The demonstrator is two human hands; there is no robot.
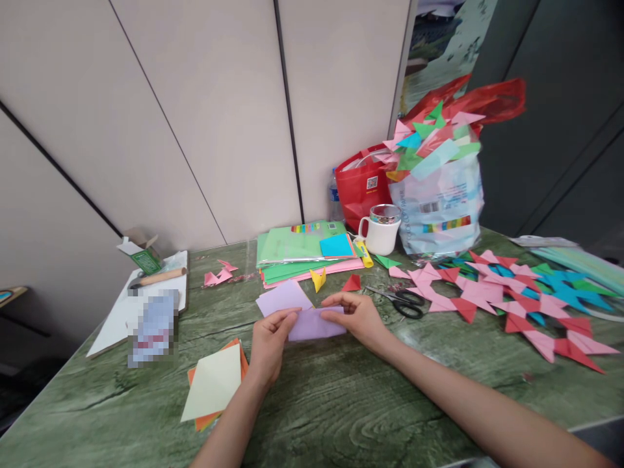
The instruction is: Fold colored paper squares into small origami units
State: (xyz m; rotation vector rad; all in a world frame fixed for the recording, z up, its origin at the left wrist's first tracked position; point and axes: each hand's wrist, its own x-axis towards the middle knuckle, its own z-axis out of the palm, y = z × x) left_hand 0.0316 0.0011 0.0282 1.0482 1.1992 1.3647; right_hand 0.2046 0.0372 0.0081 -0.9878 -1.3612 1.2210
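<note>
A folded lilac paper (314,324) lies on the green marbled table (341,396). My left hand (269,343) pinches its left end and my right hand (355,316) presses its right end. A second lilac sheet (281,298) lies flat just behind it. Near my left wrist sits a small stack of pale yellow and orange sheets (214,385).
Scissors (403,302) lie right of my right hand. Folded pink, red and blue paper stars (507,292) cover the right side. Behind are a stack of coloured paper (302,253), a white mug (381,229), a bag of folded pieces (439,188) and a white board (127,305) at left.
</note>
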